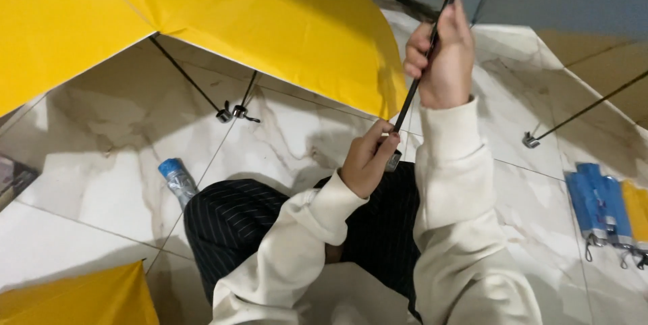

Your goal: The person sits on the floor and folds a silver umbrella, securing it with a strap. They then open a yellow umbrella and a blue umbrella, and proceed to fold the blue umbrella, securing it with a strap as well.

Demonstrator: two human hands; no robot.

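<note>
Right hand [444,51] fingers tight around the black umbrella rib [418,78], left hand [368,159] fingers pinching its metal tip [393,159] beside the yellow canopy [270,21].

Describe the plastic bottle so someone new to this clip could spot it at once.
Start at the big yellow umbrella canopy upper left, then drop to the marble floor beneath it. The bottle lies beside the person's striped knee; it is the only clear thing there, with a blue cap.

Yellow umbrella canopy [270,14] was smooth, faintly sheened cloth; thin black rib [413,92] matt metal; white marble-patterned floor tiles [121,163] glossy; cream sleeves [452,170] soft matt cloth
</note>
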